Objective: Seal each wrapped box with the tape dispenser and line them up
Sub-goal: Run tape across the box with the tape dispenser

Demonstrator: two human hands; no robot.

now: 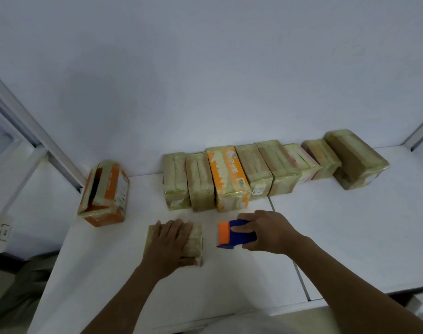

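a wrapped box (197, 239) is laid flat on the white table (350, 237), just in front of the row of boxes (253, 169) and opposite its left end. it is pressed down by the left hand (172, 239), whose fingers are laid straight and slightly spread over the top, most likely so that the box cannot slide when tape is drawn across it. the tape dispenser (229, 235) is gripped by the right hand (265, 231), fingers and thumb curled round its blue body, in front of the row's middle and just beside the held box. its orange end is turned toward that box, which suggests that a strip is to be started from the edge facing it. whether the dispenser is resting on the table or lifted clear cannot be told. the row itself is packed closely along the wall, so sealed work is judged to be gathered there, with room at its left end. an orange carton (104, 196), a dark gap showing in its top, is stood well apart to the left of the row, apparently not yet sealed.
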